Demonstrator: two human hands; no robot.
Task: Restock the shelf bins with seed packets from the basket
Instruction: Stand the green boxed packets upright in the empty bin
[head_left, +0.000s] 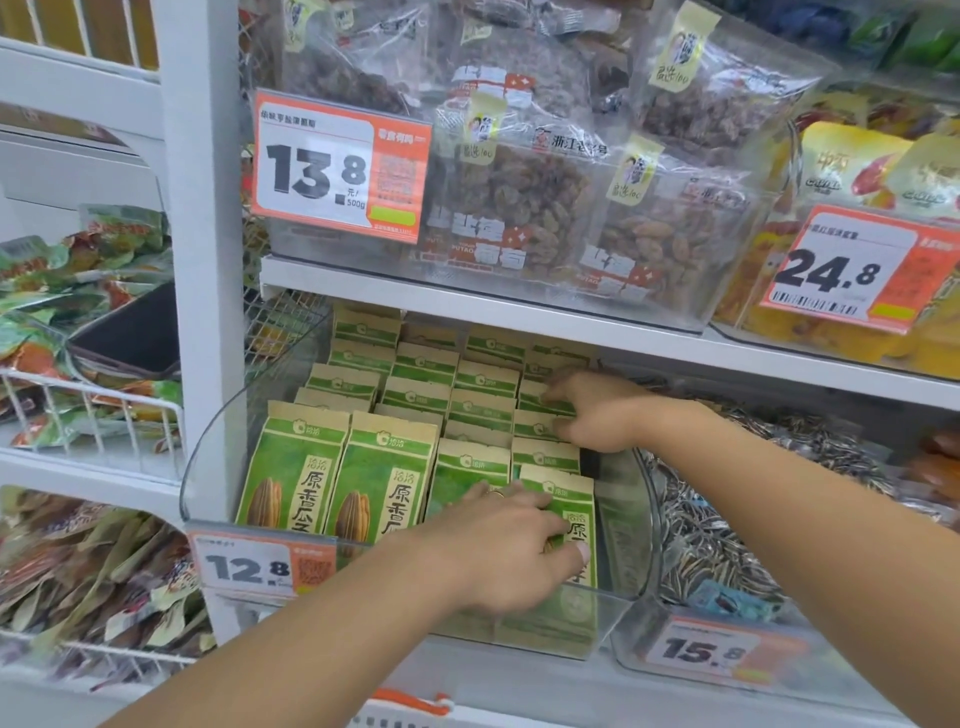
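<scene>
**Down in the 12.8 bin, squaring up the front row**

Down on the lower shelf, inside the clear bin (218, 441) with the 12.8 tag (254, 564), I have both hands among the green seed packets (415, 400). They stand upright in rows, faces forward, so the label reads from the aisle and each row props the one behind.

My left hand (506, 551) lies spread over the front right packet (566, 506), fingers across its face and thumb low, pressing it back against its neighbours rather than lifting it; that packet sits a little lower and more tilted than the two tall ones (337, 478) at the front left, which I judge is why I am steadying it. My right hand (597, 413) reaches deeper, fingers curled on the tops of the packets at the right end of the middle rows, holding them from toppling into the gap by the bin wall. Whether it pinches one packet or only rests on several, I cannot tell.

Only an orange-and-white edge (410, 704) shows at the bottom of the view, possibly the basket.
</scene>
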